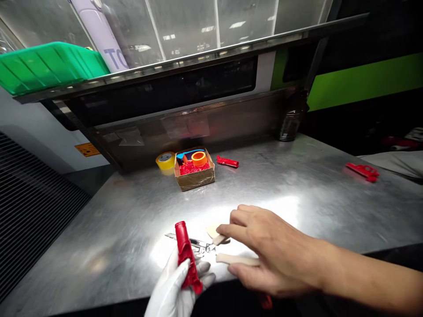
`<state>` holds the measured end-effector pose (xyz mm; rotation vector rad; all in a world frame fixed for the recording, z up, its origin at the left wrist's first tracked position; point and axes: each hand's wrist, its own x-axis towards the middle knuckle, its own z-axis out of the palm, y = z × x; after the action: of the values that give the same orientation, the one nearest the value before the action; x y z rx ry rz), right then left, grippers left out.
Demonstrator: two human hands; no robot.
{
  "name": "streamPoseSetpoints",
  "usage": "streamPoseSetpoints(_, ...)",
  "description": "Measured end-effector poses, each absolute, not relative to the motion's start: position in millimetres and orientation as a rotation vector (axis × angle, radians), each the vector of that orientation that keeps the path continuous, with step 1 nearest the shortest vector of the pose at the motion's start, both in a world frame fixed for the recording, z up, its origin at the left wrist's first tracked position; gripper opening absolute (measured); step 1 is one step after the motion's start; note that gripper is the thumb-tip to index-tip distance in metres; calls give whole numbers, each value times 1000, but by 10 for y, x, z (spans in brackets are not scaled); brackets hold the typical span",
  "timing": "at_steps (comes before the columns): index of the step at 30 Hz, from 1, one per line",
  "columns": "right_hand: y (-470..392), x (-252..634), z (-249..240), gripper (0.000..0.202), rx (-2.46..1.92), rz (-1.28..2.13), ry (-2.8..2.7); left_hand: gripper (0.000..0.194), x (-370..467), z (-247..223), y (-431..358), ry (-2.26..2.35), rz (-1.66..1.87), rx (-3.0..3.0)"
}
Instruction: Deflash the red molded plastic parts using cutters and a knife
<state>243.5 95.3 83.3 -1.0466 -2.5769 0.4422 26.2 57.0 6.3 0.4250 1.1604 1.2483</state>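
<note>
My left hand [178,281], in a white glove, is closed around a red plastic tube-shaped part [185,251] held upright near the table's front edge. My bare right hand [264,246] has its fingers and thumb on the two beige handles of a pair of pliers [236,259]. The handles are spread apart, and the metal head points toward the left hand. Behind the red part lies a slim metal knife [172,236], partly hidden by it. A pale flat piece [213,230] sits by my right fingertips.
On the metal table [132,233] stand a cardboard box [196,180] with red pieces and orange tape, yellow tape [165,161] and a dark bottle [291,123]. Red parts lie at the back [228,162] and right [363,171]. A shelf above holds a green bin [53,66].
</note>
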Motion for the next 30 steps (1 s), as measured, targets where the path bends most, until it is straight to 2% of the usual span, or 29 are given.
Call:
streamPoseSetpoints(5, 859, 2262, 840, 22, -932, 215, -2716, 53, 281, 90, 496, 1198, 1305, 542)
streamPoseSetpoints(11, 779, 2088, 834, 20, -791, -161, -2805, 57, 215, -42, 515, 1144, 1322, 565)
streamPoseSetpoints(17, 710, 1962, 832, 14, -733, -468, -2806, 32, 271, 49, 488, 990, 1308, 662)
streamPoseSetpoints(30, 684, 1839, 714, 22, -736, -628, -2687, 28, 245, 60, 487, 998, 1283, 692)
